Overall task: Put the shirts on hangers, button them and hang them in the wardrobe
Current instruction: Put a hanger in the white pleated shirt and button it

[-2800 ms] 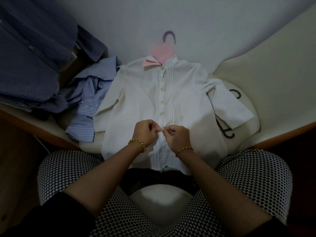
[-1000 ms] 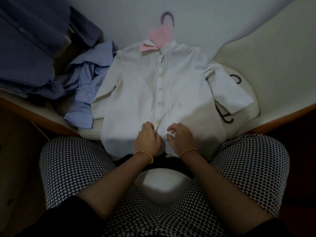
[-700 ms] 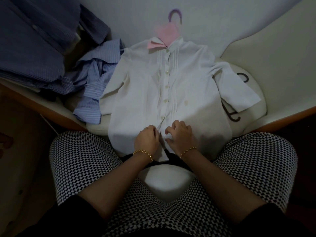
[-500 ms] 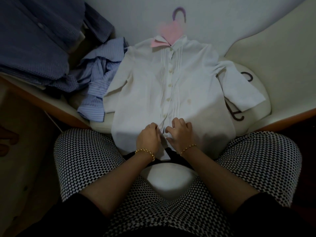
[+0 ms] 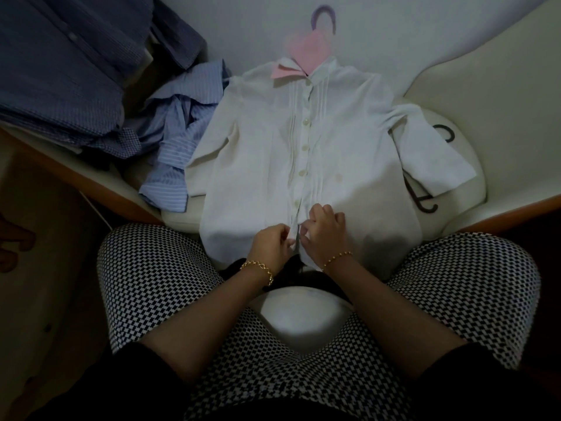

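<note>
Cream upholstered seat (image 5: 491,65) spreads beyond and to the right of the 2 hands. A stack of dark blue checked shirts (image 5: 66,65) lies well beyond the left hand (image 5: 273,243), far to its left. A white long-sleeved pleated shirt (image 5: 261,153) lies flat, front up, stretching from under both hands away to its collar. Its right sleeve rests on a round white cushion with dark lettering (image 5: 455,174), to the right of the right hand (image 5: 324,232). A crumpled light blue striped shirt (image 5: 179,129) touches the white shirt's other sleeve, beyond the left hand. A pink hanger with a purple hook (image 5: 308,47) protrudes from the collar, farthest from the hands. Both hands, fingers curled, pinch the front opening near the hem, almost touching each other. A gold bracelet (image 5: 258,267) circles each wrist. Fastened pale buttons (image 5: 304,148) run just beyond the fingers.
</note>
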